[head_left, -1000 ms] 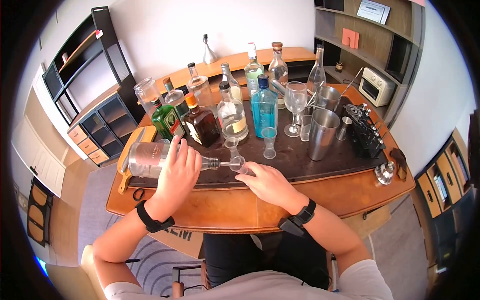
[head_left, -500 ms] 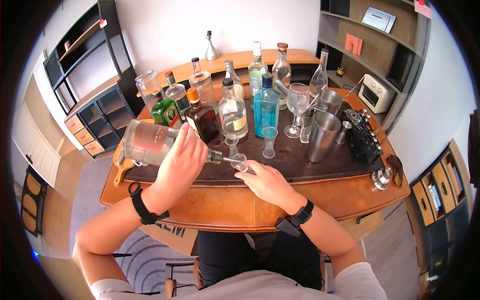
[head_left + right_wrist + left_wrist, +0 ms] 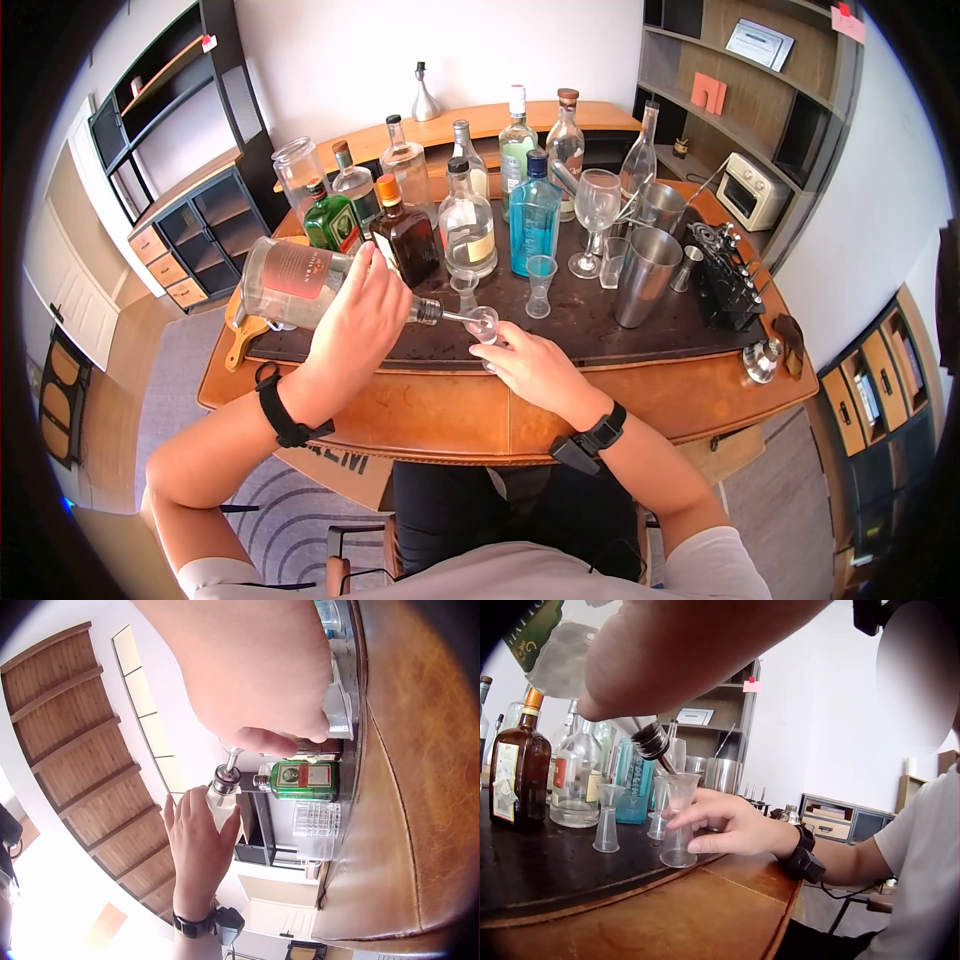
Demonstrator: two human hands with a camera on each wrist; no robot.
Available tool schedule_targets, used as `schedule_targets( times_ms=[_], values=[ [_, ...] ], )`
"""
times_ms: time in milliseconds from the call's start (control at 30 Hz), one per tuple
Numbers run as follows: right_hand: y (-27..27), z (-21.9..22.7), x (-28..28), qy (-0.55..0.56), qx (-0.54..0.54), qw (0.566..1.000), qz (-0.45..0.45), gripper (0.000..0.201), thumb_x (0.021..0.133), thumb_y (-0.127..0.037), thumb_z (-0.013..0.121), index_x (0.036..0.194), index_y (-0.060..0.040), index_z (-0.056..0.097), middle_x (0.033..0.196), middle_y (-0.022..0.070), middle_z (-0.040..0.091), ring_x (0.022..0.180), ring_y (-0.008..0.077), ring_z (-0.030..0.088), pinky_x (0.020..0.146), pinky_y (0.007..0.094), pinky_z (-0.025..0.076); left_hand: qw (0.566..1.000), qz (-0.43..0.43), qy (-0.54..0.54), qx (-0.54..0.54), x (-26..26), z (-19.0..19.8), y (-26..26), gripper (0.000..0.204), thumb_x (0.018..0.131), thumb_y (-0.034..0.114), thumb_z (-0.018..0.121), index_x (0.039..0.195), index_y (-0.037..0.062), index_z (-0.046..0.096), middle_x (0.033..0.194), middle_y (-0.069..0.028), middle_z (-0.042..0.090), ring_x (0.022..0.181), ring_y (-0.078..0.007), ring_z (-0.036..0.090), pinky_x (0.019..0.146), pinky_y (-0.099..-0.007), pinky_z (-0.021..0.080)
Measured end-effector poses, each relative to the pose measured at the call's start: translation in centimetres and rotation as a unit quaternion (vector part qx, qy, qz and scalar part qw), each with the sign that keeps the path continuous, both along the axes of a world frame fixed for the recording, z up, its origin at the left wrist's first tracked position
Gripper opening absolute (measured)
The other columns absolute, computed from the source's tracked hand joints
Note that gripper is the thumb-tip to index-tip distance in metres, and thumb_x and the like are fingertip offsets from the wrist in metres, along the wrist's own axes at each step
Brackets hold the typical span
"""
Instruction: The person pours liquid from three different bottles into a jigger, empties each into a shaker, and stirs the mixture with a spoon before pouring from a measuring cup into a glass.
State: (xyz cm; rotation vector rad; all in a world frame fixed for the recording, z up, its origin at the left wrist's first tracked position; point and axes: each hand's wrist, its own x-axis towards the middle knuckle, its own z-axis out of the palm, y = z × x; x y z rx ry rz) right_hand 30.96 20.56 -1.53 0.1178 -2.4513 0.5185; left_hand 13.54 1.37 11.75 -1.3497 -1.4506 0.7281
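My left hand (image 3: 360,315) grips a clear glass bottle (image 3: 268,278) with a pinkish label by its neck and shoulder. The bottle lies tilted, base up to the left, and its metal pour spout (image 3: 653,744) points down into the mouth of a clear hourglass-shaped jigger (image 3: 678,851). Liquid shows in the jigger's upper cup. My right hand (image 3: 540,368) pinches the jigger at its middle between thumb and fingers, near the table's front edge. Two similar clear jiggers (image 3: 540,288) stand just behind, one nearer the spout.
Several bottles crowd behind, among them a green one (image 3: 328,222), a dark brown one (image 3: 405,240) and a blue one (image 3: 534,225). Rightward stand a wine glass (image 3: 597,205), a steel shaker tin (image 3: 648,280) and a black rack (image 3: 727,275). A wooden board (image 3: 240,345) lies far left.
The bottle's base has risen and its spout now slopes more steeply down into the jigger. The right hand keeps its hold on the jigger. The head view has shifted slightly.
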Motion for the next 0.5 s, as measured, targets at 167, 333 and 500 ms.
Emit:
schedule_targets(
  times_ms=[167,333,500],
  values=[
    [0.0,0.0,0.0,-0.004,0.001,1.0,-0.001,0.027,0.092,-0.009,0.07,0.119,-0.0099,0.071,0.116,0.0138,0.062,0.089,0.0332,0.07,0.075,0.0442,0.058,1.0,0.0,-0.003,-0.001,0.0,-0.1,0.1,0.021,0.088,0.017,0.059,0.101,0.0019,0.064,0.104,-0.0119,0.063,0.127,-0.033,0.057,0.125,-0.0552,0.028],
    [-0.1,0.1,0.1,-0.018,-0.019,1.0,0.0,0.028,0.092,-0.009,0.069,0.12,-0.0108,0.071,0.116,0.014,0.062,0.089,0.0334,0.071,0.075,0.0442,0.059,1.0,-0.002,-0.027,0.005,0.1,-0.1,0.0,0.022,0.087,0.017,0.059,0.102,0.0016,0.064,0.104,-0.012,0.063,0.128,-0.0328,0.057,0.125,-0.0556,0.027],
    [-0.3,0.3,0.0,0.001,-0.022,1.0,-0.002,0.031,0.091,-0.009,0.071,0.122,-0.0126,0.072,0.114,0.0132,0.062,0.09,0.0321,0.072,0.077,0.0427,0.06,0.992,-0.01,-0.119,0.043,0.0,-1.2,-0.4,0.02,0.086,0.013,0.059,0.101,-0.0005,0.062,0.102,-0.0145,0.063,0.125,-0.0324,0.059,0.125,-0.0564,0.028]
  ],
)
